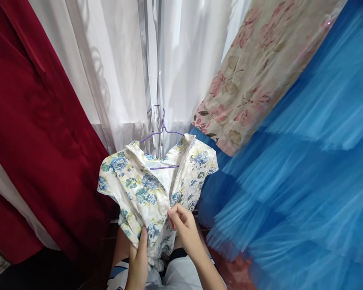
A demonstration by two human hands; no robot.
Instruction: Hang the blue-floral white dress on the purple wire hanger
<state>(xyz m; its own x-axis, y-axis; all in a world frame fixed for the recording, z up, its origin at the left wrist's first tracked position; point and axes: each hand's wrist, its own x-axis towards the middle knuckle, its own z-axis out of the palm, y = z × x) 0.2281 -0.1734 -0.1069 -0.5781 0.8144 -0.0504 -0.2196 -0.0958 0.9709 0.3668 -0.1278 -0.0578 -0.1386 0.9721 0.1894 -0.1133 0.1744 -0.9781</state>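
A white floral blouse [151, 181] with blue and green flowers hangs on a purple wire hanger [163, 128] in front of me. Its two front edges meet in a V at the chest. My right hand [183, 223] is closed in a pinch on the front edge at the bottom of that V. Lower down and to the left, my left hand [139, 253] grips the side of the blouse, its thumb on top and the other fingers hidden behind the cloth. The garment's lower end bunches above my lap.
White curtains [121, 72] hang behind, with silvery ribbons [153, 60] down the middle. A red drape [45, 121] fills the left side. Beige floral fabric [248, 84] and a tiered blue tulle skirt [305, 181] stand close on the right. Dark reddish floor [236, 270] shows below.
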